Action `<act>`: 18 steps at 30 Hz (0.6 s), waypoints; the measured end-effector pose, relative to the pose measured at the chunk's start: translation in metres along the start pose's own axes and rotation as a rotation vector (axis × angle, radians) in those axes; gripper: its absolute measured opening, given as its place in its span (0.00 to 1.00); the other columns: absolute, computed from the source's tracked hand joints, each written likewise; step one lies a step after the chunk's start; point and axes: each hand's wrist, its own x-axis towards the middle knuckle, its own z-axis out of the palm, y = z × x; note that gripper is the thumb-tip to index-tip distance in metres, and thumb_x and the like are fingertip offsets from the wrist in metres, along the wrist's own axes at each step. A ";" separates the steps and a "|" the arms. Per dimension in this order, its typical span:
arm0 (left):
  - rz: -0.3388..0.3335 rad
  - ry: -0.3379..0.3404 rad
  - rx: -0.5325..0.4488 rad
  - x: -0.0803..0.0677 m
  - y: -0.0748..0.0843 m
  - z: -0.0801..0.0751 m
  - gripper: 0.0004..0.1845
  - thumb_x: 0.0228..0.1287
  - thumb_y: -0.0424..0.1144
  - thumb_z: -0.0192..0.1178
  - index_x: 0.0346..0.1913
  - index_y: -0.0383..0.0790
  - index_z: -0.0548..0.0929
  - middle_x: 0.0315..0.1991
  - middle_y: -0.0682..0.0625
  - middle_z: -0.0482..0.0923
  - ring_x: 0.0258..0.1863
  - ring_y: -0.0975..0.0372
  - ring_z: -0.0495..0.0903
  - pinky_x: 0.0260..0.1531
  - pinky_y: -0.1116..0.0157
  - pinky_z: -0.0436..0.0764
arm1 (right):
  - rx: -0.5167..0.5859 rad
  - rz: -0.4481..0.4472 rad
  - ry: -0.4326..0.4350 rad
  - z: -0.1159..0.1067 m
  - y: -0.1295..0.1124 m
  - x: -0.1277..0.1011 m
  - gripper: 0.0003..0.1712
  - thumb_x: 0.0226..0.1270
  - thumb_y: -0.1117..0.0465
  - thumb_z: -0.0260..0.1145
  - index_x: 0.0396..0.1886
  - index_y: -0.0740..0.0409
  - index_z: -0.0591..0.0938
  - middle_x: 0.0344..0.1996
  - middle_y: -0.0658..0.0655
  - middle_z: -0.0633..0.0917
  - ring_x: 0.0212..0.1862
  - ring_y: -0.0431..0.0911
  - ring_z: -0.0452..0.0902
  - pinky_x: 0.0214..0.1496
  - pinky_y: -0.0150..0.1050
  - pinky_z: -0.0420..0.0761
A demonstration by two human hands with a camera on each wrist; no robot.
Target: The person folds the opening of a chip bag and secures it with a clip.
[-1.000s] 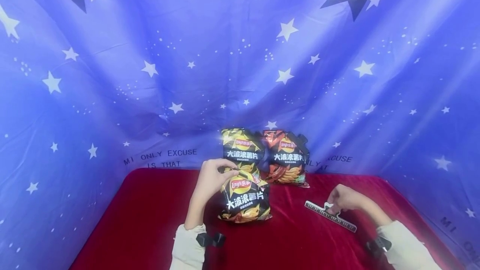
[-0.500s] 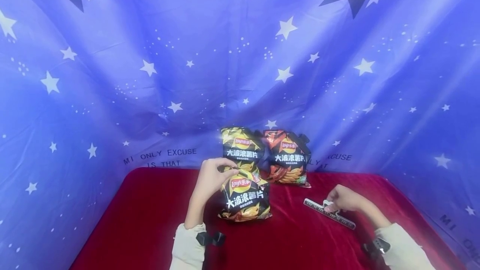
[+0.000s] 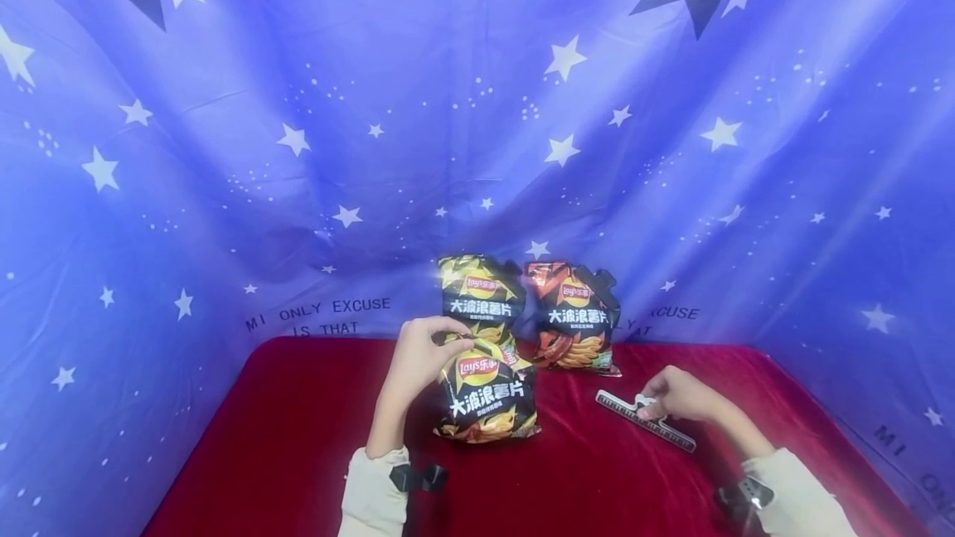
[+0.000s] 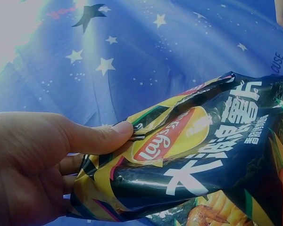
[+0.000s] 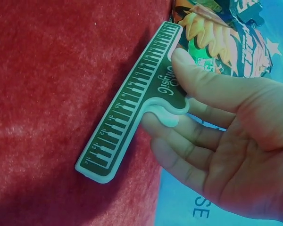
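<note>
On the red cloth: three chip bags and a long bag clip are seen, with two hands at work.
Left hand: the top edge of the front chip bag is pinched between the thumb and the curled fingers. The thumb is laid flat along the crumpled top of the bag, as seen from the left wrist.
Front chip bag: it is black and yellow with a red and yellow Lay's mark. It is held up on the red tablecloth, near the middle, just in front of the two other bags.
Right hand: the bag clip is held by its small white handle. The thumb is pressed on top and the fingers are curled under it.
Bag clip: it is long, dark green and white, with little piano keys and numbers printed on it. It is seen on the right side of the cloth, well apart from the front bag, and whether it is lifted or lying flat cannot be told.
Behind: a second yellow chip bag and a red chip bag are stood side by side against the blue star curtain.
Sleeves: pale sleeves and dark wrist straps are worn on both arms.
</note>
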 end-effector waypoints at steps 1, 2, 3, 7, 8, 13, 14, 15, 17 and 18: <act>-0.001 -0.001 0.000 0.000 0.000 0.000 0.06 0.55 0.35 0.77 0.36 0.43 0.92 0.35 0.52 0.91 0.42 0.57 0.88 0.51 0.54 0.83 | -0.003 0.006 0.010 0.000 -0.001 0.000 0.15 0.54 0.62 0.79 0.37 0.69 0.88 0.33 0.64 0.91 0.32 0.48 0.86 0.35 0.42 0.87; -0.003 -0.002 -0.001 0.000 -0.001 0.001 0.06 0.55 0.35 0.77 0.36 0.43 0.92 0.35 0.52 0.91 0.42 0.57 0.88 0.51 0.54 0.83 | -0.001 0.014 0.019 0.001 -0.001 0.000 0.15 0.54 0.62 0.79 0.37 0.69 0.88 0.32 0.63 0.91 0.32 0.48 0.86 0.35 0.42 0.87; -0.005 -0.004 -0.004 -0.001 -0.001 0.001 0.06 0.55 0.35 0.77 0.37 0.43 0.92 0.35 0.52 0.91 0.42 0.57 0.88 0.51 0.54 0.83 | 0.001 0.020 0.028 0.001 -0.002 0.000 0.15 0.54 0.62 0.79 0.37 0.69 0.88 0.31 0.62 0.91 0.32 0.47 0.86 0.35 0.41 0.87; -0.012 -0.010 -0.014 -0.002 -0.001 0.001 0.06 0.55 0.35 0.76 0.37 0.43 0.92 0.36 0.52 0.91 0.42 0.57 0.88 0.52 0.54 0.83 | 0.011 0.015 0.058 0.003 -0.005 0.001 0.13 0.54 0.60 0.79 0.34 0.65 0.89 0.26 0.56 0.89 0.28 0.41 0.80 0.30 0.36 0.82; -0.014 -0.010 -0.015 -0.002 -0.001 0.001 0.06 0.55 0.35 0.76 0.37 0.43 0.92 0.36 0.52 0.91 0.43 0.57 0.88 0.52 0.53 0.83 | 0.015 0.011 0.062 0.003 -0.007 0.001 0.12 0.54 0.60 0.79 0.33 0.64 0.89 0.26 0.54 0.89 0.27 0.40 0.79 0.30 0.35 0.81; -0.014 -0.011 -0.013 -0.002 0.000 0.000 0.07 0.56 0.35 0.76 0.38 0.42 0.92 0.36 0.51 0.91 0.43 0.56 0.88 0.52 0.53 0.83 | 0.011 -0.032 0.086 0.002 -0.014 0.004 0.13 0.56 0.58 0.78 0.35 0.63 0.89 0.27 0.53 0.89 0.28 0.36 0.77 0.31 0.32 0.80; -0.013 -0.012 -0.013 -0.002 0.000 0.000 0.07 0.56 0.35 0.76 0.38 0.41 0.92 0.36 0.51 0.91 0.43 0.56 0.88 0.52 0.53 0.83 | 0.008 -0.044 0.092 0.002 -0.015 0.004 0.14 0.56 0.58 0.78 0.35 0.63 0.89 0.28 0.53 0.89 0.28 0.35 0.77 0.31 0.32 0.79; -0.013 -0.012 -0.013 -0.002 0.000 0.000 0.07 0.56 0.35 0.76 0.38 0.41 0.92 0.37 0.51 0.91 0.43 0.56 0.88 0.52 0.53 0.83 | 0.002 -0.058 0.096 0.002 -0.017 0.004 0.14 0.57 0.57 0.78 0.36 0.64 0.89 0.28 0.53 0.89 0.28 0.34 0.77 0.32 0.32 0.79; -0.016 -0.013 -0.010 -0.001 0.001 -0.001 0.07 0.56 0.35 0.76 0.38 0.41 0.92 0.37 0.51 0.91 0.43 0.56 0.88 0.53 0.53 0.83 | 0.003 -0.075 0.102 0.001 -0.021 0.005 0.14 0.57 0.57 0.78 0.37 0.64 0.89 0.29 0.53 0.90 0.29 0.33 0.76 0.32 0.31 0.79; -0.018 -0.013 -0.010 -0.001 0.001 -0.001 0.07 0.56 0.35 0.76 0.38 0.40 0.92 0.37 0.51 0.91 0.44 0.56 0.88 0.53 0.52 0.83 | 0.003 -0.085 0.105 0.002 -0.022 0.005 0.15 0.58 0.57 0.78 0.38 0.64 0.89 0.30 0.53 0.90 0.29 0.33 0.76 0.33 0.31 0.79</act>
